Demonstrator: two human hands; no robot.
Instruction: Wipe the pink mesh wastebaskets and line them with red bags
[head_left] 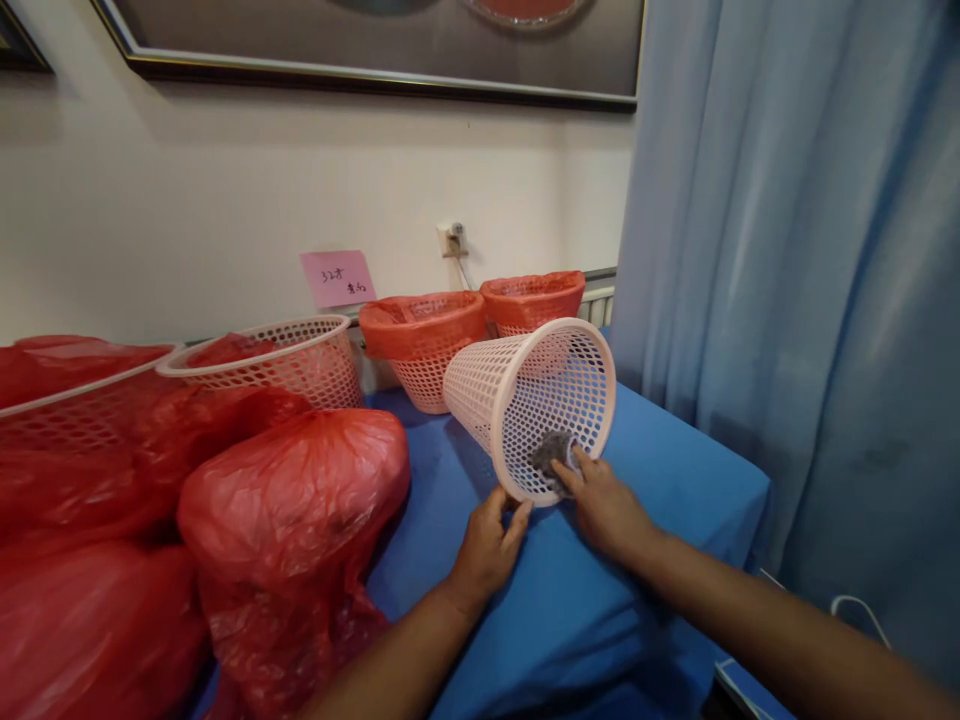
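A pale pink mesh basket (525,395) lies tilted on its side on the blue table (660,470), its open rim facing me. My left hand (486,545) grips the lower left of the rim with curled fingers. My right hand (604,505) reaches into the rim's lower right, fingers closed on a grey cloth (551,450) pressed against the inner mesh.
Inflated red plastic bags (292,510) fill the left side. Behind stand a mesh basket (277,360) holding a red bag and two baskets lined with red bags (420,340) (532,298). A blue curtain (787,250) hangs at the right; a pink note (337,277) is on the wall.
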